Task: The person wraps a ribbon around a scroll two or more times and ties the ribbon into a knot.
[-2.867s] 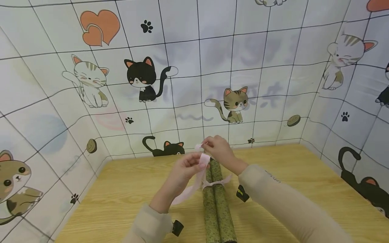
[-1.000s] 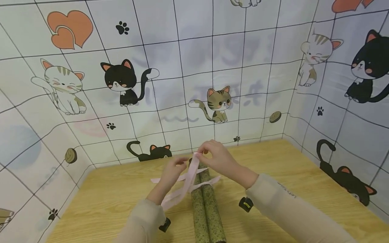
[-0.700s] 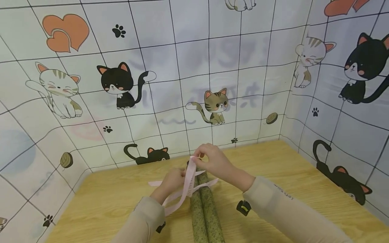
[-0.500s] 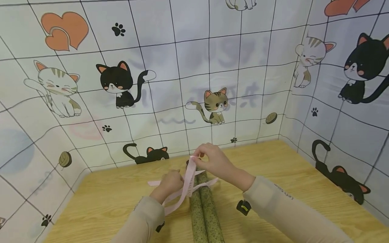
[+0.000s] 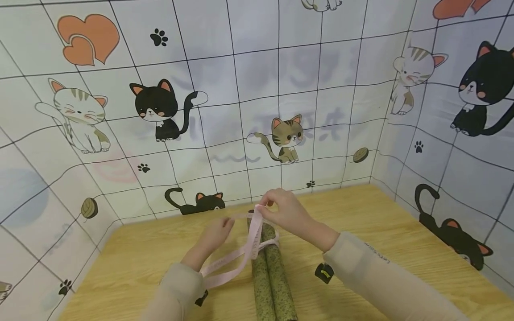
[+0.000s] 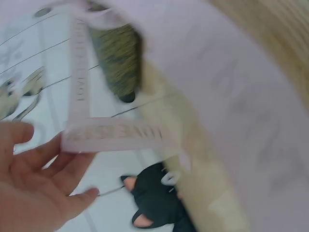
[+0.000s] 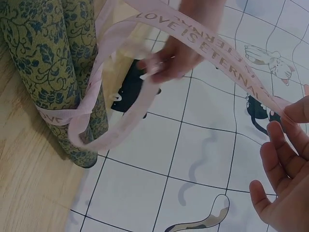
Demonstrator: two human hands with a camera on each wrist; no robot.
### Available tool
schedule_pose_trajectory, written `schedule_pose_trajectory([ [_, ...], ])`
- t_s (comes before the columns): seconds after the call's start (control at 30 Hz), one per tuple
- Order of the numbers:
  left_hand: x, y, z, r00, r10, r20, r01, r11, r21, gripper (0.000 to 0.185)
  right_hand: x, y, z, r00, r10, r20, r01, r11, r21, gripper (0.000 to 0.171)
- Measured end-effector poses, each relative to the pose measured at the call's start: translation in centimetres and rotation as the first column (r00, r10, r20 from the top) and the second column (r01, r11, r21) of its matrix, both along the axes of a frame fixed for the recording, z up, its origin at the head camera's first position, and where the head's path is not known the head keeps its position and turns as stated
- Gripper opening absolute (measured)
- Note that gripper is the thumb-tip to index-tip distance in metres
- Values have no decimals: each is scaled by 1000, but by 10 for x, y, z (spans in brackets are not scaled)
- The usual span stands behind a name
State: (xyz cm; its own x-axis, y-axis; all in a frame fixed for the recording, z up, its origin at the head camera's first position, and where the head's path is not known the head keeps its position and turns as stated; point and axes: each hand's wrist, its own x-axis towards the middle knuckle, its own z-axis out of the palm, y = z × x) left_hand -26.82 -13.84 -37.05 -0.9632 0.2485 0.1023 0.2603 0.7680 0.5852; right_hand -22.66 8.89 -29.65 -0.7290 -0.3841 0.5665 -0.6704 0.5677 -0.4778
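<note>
Two long green rolls (image 5: pixel 265 272) with a dark vine pattern lie side by side on the table, pointing toward the wall. A pink ribbon (image 7: pixel 207 55) printed "LOVE IS ETERNAL" wraps around them near their far end. My right hand (image 5: pixel 287 209) pinches one strand between thumb and forefinger, raised over the rolls, and the strand sags in a loop to the left. To the left of the rolls, my left hand (image 5: pixel 213 234) pinches another stretch of ribbon (image 6: pixel 113 135), drawn out sideways. The left wrist view is partly covered by blurred ribbon close to the camera.
The wooden table (image 5: pixel 345 276) meets a white gridded backdrop (image 5: pixel 225 107) printed with cartoon cats just beyond the rolls' far end. Small black devices (image 5: pixel 324 273) hang by both wrists.
My left hand reached in at the rolls, then drew back left with a ribbon strand. The tail jutting right of the rolls has pulled in. My right hand keeps its pinch, nearly still lately.
</note>
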Motion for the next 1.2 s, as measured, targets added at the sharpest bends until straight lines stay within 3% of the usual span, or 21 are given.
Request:
schedule_pose_trajectory([
  [0.1, 10, -14, 18, 993, 118, 14, -119, 978, 171, 39, -3, 3, -2, 998, -31, -46, 32, 999, 19, 9],
  [0.23, 27, -31, 38, 981, 192, 26, -192, 938, 288, 44, -9, 5, -2, 989, -73, -126, 78, 996, 37, 10],
  [0.33, 41, -41, 51, 974, 225, 35, -226, 936, 271, 49, -14, 6, 2, 982, -102, -160, 108, 994, 28, 10],
  [0.5, 60, -53, 65, 960, 282, -4, -277, 947, 163, 50, -17, 5, 8, 980, -133, -148, 137, 990, 17, 12],
  [0.63, 71, -59, 67, 955, 285, 79, -294, 940, 171, 44, -16, 1, 10, 985, -133, -109, 137, 990, 23, 14],
  [0.7, 76, -58, 66, 958, 228, 176, -265, 937, 227, 43, -14, -1, 11, 987, -133, -89, 135, 990, 26, 13],
  [0.77, 81, -55, 64, 957, 122, 265, -197, 941, 276, 45, -12, -4, 12, 988, -132, -82, 135, 990, 29, 13],
  [0.83, 85, -47, 62, 943, -7, 333, -106, 941, 321, 48, -11, -5, 13, 988, -127, -86, 130, 991, 33, 13],
  [0.9, 87, -36, 59, 916, -136, 376, -14, 929, 370, 53, -10, -6, 14, 988, -121, -97, 125, 992, 34, 11],
  [1.03, 89, -12, 50, 860, -297, 415, 100, 895, 434, 53, -7, -8, 11, 989, -110, -98, 113, 993, 32, 9],
  [1.13, 90, 2, 45, 805, -422, 417, 172, 839, 517, 51, -4, -9, 8, 990, -102, -100, 106, 993, 45, 9],
  [1.2, 91, 8, 44, 749, -522, 408, 232, 783, 577, 51, -2, -10, 7, 990, -97, -105, 103, 993, 55, 10],
])
